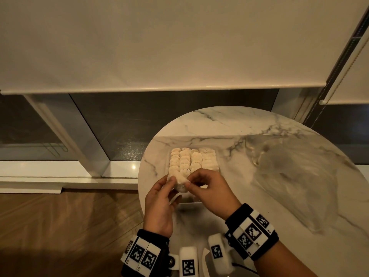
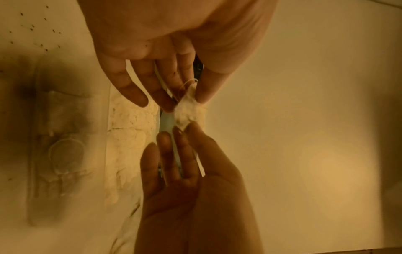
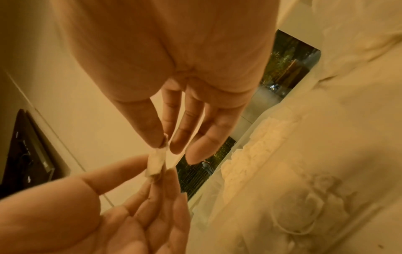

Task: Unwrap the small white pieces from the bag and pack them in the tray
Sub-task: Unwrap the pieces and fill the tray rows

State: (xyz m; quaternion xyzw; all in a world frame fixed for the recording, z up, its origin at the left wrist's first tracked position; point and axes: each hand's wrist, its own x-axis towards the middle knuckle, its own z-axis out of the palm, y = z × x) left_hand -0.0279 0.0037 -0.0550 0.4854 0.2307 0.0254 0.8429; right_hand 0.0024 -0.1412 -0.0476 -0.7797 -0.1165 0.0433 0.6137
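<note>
A small white piece (image 1: 181,185) in a thin clear wrapper hangs between my two hands, just above the near end of the tray (image 1: 192,200). My left hand (image 1: 173,181) pinches its left end and my right hand (image 1: 188,183) pinches the right end. The left wrist view shows the piece (image 2: 186,112) stretched between the left hand (image 2: 185,101) above and the right fingers (image 2: 174,135) below. In the right wrist view the piece (image 3: 155,162) sits between the right hand (image 3: 164,143) and the left fingers (image 3: 158,178). Several rows of white pieces (image 1: 192,160) fill the tray.
A crumpled clear plastic bag (image 1: 295,176) lies on the round marble table (image 1: 229,124) to the right of the tray. The table's left edge drops to a wooden floor (image 1: 60,226). A window with lowered blinds (image 1: 159,47) is behind the table.
</note>
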